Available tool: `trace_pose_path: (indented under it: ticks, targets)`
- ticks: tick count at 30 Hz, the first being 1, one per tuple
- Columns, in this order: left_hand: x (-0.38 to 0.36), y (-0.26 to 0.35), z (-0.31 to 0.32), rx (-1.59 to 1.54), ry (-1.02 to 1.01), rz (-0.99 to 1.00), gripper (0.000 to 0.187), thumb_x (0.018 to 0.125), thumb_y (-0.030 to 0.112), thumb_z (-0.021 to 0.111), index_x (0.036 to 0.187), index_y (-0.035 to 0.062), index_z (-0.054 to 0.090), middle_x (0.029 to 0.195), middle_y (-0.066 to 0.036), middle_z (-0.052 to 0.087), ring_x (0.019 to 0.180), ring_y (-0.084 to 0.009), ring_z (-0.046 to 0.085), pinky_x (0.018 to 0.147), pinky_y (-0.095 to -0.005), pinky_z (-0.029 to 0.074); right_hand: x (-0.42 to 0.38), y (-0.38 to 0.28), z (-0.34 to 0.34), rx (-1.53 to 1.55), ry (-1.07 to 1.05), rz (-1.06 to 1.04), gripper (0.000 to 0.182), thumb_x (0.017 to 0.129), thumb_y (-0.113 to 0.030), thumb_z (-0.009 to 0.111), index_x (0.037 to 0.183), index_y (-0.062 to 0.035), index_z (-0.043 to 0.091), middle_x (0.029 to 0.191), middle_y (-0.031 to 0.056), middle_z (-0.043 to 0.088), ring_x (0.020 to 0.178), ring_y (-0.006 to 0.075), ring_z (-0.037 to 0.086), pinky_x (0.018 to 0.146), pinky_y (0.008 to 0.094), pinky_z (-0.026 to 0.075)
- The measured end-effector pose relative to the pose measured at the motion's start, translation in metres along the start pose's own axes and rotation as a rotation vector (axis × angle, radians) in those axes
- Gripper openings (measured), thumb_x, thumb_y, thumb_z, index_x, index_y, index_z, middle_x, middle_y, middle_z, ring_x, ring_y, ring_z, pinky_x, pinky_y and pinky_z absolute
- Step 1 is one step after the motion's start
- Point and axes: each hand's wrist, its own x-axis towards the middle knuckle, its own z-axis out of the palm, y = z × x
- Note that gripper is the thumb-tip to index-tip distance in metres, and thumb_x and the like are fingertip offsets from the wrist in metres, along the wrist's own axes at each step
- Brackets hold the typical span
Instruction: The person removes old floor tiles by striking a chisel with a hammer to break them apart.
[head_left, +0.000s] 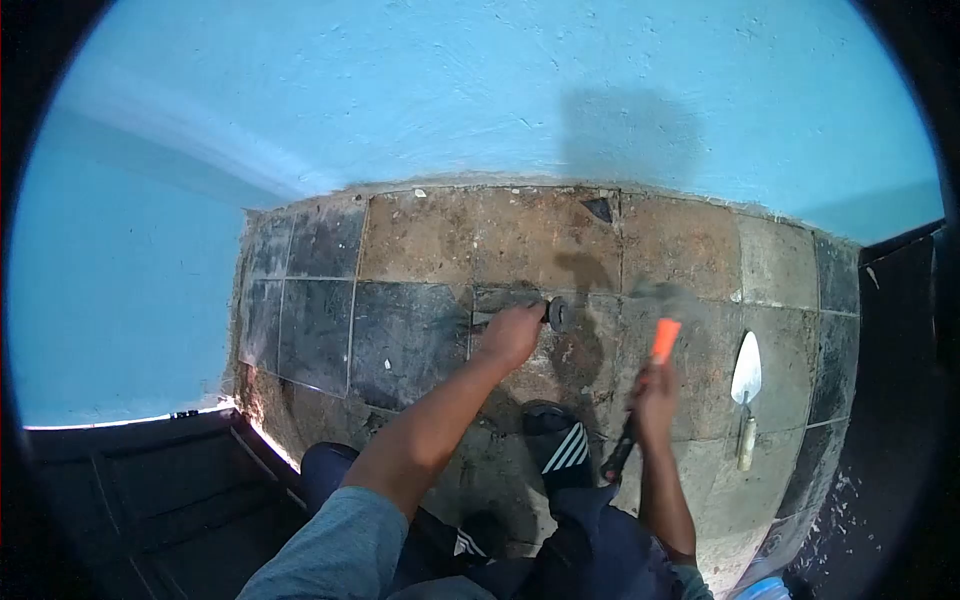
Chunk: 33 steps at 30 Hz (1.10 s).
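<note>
My left hand (pixel 513 337) is closed around a chisel (pixel 557 314), whose dark round striking end sticks out to the right of my fist. Its blade is hidden behind my hand, near the edge of a dark tile (pixel 410 320). In my right hand (pixel 655 400) is a hammer (pixel 666 340) with an orange and black handle, gripped around the middle. The hammer head is smeared by motion and sits up and to the right of the chisel, apart from it. Bare rough floor (pixel 545 235) shows beyond my left hand.
A pointed trowel (pixel 747 368) lies on the floor to the right. Blue walls (pixel 400 100) rise ahead and left. Dark doors (pixel 150 500) stand at lower left and right. My sandalled foot (pixel 555 445) is close below the chisel. A loose tile shard (pixel 598 208) lies near the wall.
</note>
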Motion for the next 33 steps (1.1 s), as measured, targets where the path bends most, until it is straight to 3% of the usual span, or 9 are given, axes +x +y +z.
trace_pose_path:
  ticks: [6,8,10,15,18,21,22,27,33]
  targets:
    - [0.002,-0.006,0.007,0.056,0.065,0.089,0.023,0.092,0.008,0.055,0.112,0.0013,0.063,0.094,-0.023,0.068,0.090,-0.0430,0.067,0.080,-0.0542,0.053,0.002,-0.050,-0.020,0.432,0.395,-0.357,0.034,0.109,-0.041,0.043,0.090,-0.0125,0.049,0.064,-0.0001,0.043,0.053,0.0079,0.044,0.045,0.0250,0.038]
    - [0.000,0.002,-0.002,0.053,0.030,0.070,0.023,0.092,0.009,0.056,0.113,0.0018,0.063,0.094,-0.023,0.069,0.091,-0.0431,0.067,0.080,-0.0542,0.053,0.008,0.022,-0.006,0.182,0.388,-0.390,0.040,0.109,-0.044,0.041,0.091,-0.0092,0.051,0.065,0.0008,0.046,0.052,0.0110,0.045,0.046,0.0280,0.040]
    - [0.000,-0.002,0.004,0.061,0.023,0.075,0.023,0.092,0.009,0.058,0.113,0.0024,0.063,0.094,-0.023,0.069,0.091,-0.0432,0.067,0.080,-0.0544,0.053,0.019,0.118,0.004,-0.404,-0.035,-0.419,0.039,0.109,-0.040,0.043,0.093,-0.0068,0.055,0.065,0.0013,0.050,0.054,0.0125,0.050,0.047,0.0289,0.042]
    - [-0.002,-0.001,0.003,0.029,0.073,0.080,0.022,0.091,0.009,0.058,0.112,0.0021,0.062,0.095,-0.023,0.069,0.091,-0.0430,0.067,0.080,-0.0544,0.053,0.003,0.083,0.021,-0.236,-0.112,-0.059,0.038,0.108,-0.039,0.046,0.092,-0.0055,0.056,0.064,0.0005,0.050,0.050,0.0115,0.050,0.043,0.0302,0.040]
    - [-0.008,0.006,-0.003,0.071,0.007,0.076,0.023,0.090,0.006,0.056,0.112,0.0005,0.062,0.100,-0.023,0.068,0.094,-0.0432,0.066,0.081,-0.0537,0.053,-0.012,0.075,0.007,-0.088,-0.080,0.085,0.040,0.107,-0.034,0.048,0.099,0.0024,0.061,0.074,0.0050,0.054,0.069,0.0141,0.050,0.063,0.0334,0.042]
    - [-0.023,0.024,0.000,0.110,-0.086,0.097,0.026,0.088,0.003,0.054,0.113,-0.0009,0.061,0.107,-0.024,0.066,0.098,-0.0437,0.065,0.084,-0.0525,0.053,-0.007,0.081,-0.009,-0.177,-0.029,0.116,0.039,0.108,-0.035,0.048,0.097,0.0007,0.060,0.075,0.0030,0.053,0.069,0.0121,0.048,0.062,0.0311,0.040]
    - [-0.029,0.027,0.007,0.090,-0.090,0.122,0.027,0.088,0.002,0.053,0.113,-0.0012,0.061,0.107,-0.023,0.066,0.098,-0.0438,0.066,0.083,-0.0523,0.053,0.003,0.101,-0.012,-0.182,-0.007,0.014,0.038,0.108,-0.039,0.046,0.086,-0.0086,0.050,0.062,-0.0013,0.044,0.046,0.0104,0.044,0.040,0.0288,0.038]
    - [-0.038,0.021,0.025,0.061,0.010,0.202,0.027,0.087,0.004,0.055,0.112,-0.0024,0.061,0.107,-0.023,0.067,0.094,-0.0437,0.067,0.081,-0.0525,0.054,0.011,0.103,-0.024,-0.121,-0.009,0.042,0.036,0.108,-0.040,0.045,0.086,-0.0116,0.048,0.062,-0.0026,0.043,0.046,0.0088,0.040,0.041,0.0281,0.036]
    - [-0.029,0.010,-0.004,0.018,-0.003,0.077,0.023,0.089,0.009,0.062,0.110,0.0007,0.062,0.105,-0.022,0.067,0.095,-0.0429,0.066,0.082,-0.0516,0.053,-0.007,0.060,-0.022,-0.027,-0.020,0.157,0.035,0.108,-0.041,0.046,0.087,-0.0120,0.048,0.062,-0.0034,0.043,0.045,0.0084,0.040,0.040,0.0272,0.036]
